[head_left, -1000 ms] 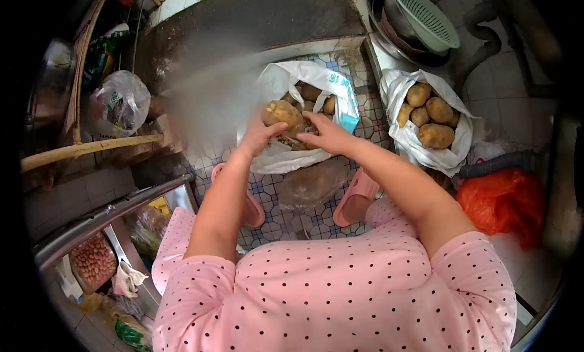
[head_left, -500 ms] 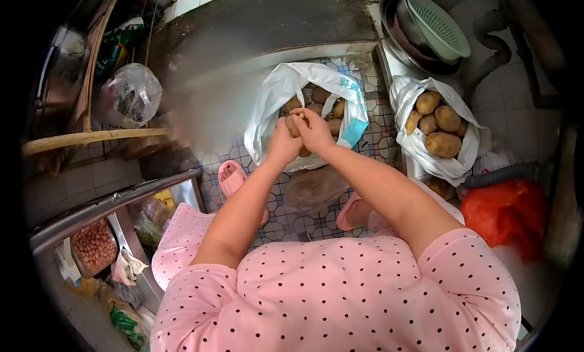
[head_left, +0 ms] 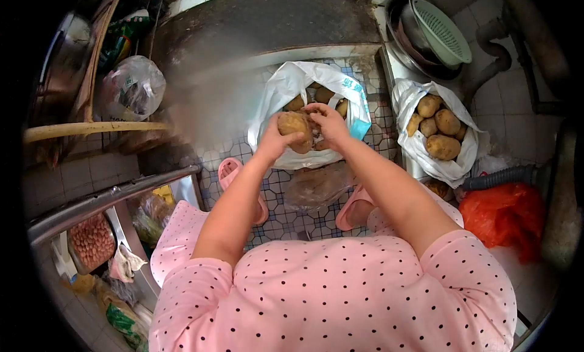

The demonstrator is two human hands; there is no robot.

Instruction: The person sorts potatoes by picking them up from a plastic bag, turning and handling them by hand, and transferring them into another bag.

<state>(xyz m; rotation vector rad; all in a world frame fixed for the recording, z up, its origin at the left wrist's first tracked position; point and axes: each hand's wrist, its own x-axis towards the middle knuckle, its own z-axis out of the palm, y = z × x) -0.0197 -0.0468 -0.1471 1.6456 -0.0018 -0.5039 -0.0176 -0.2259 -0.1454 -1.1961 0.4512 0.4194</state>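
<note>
A large brown potato is gripped in my left hand, with the thumb across its near side. My right hand is just right of it, its fingers curled together at the potato's right side. What those fingertips pinch, if anything, is too small to make out. Both hands are over the mouth of a white plastic bag standing on the tiled floor. Inside that bag lie several more potatoes, partly hidden by my hands.
To the right stands a second white bag of potatoes. Behind it are stacked basins with a green colander. A red plastic bag lies lower right. On the left are a metal rail and a tray of peanuts. A crumpled clear bag lies between my feet.
My hands have moved apart, the left slightly leftward. The potato, mostly covered by my fingers before, now shows its broad side in my left hand.
</note>
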